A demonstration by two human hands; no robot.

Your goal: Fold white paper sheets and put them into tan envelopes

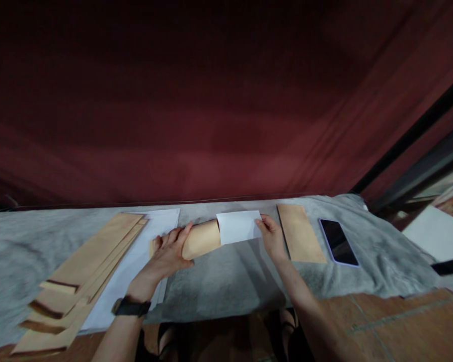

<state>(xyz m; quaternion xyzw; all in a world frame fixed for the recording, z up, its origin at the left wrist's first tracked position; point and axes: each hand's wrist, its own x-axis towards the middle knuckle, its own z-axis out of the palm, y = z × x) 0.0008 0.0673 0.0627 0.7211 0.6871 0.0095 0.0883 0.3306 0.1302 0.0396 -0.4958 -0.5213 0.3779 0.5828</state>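
My left hand (172, 250) is wrapped round a brown paper envelope (204, 239), which lies on its side with its mouth facing right. A white sheet of paper (237, 227) sticks part way out of that mouth; the rest of it is hidden inside. At the sheet's right edge, my right hand (270, 232) pinches it between thumb and fingers. Just beyond that hand lies another brown envelope (301, 234), flat on the grey cloth (226, 281).
Several brown envelopes with open flaps (86, 266) are fanned out on the left. White sheets (126, 281) lie partly under them. A phone with a purple edge (338, 242) rests on the right. Behind the cloth rises a dark red surface (211, 151); tiled floor (400, 322) shows in front.
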